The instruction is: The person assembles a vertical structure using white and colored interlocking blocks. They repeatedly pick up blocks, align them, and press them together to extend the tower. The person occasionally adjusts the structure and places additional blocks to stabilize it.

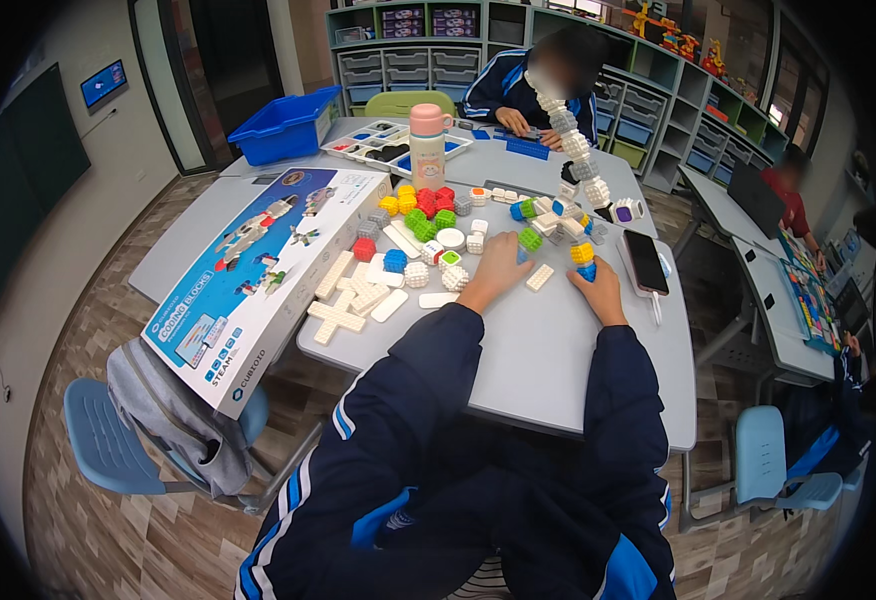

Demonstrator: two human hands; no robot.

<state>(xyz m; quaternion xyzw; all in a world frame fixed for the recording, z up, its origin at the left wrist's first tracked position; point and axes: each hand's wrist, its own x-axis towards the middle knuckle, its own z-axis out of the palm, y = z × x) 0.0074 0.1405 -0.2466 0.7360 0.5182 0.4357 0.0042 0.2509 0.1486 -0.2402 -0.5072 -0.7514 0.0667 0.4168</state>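
My left hand (498, 272) is closed at the fingertips around a small stack with a green block (529, 239) on top and blue beneath. My right hand (599, 293) grips another small stack, a yellow block (582, 253) over a blue block (586, 271). Between the hands a cream studded plate (539, 278) lies on the grey table (558, 360). Just beyond them stands a built model with a tall, bent column of white and grey blocks (578, 150); its colourful base (558, 215) is partly hidden behind the blocks and hands.
Loose red blocks (436, 198), green blocks (423, 222) and cream plates (338, 318) lie left. Around them are a pink-capped bottle (427, 150), large box (258, 270), blue bin (288, 128) and phone (645, 263). Across the table a person (518, 90) handles blue pieces.
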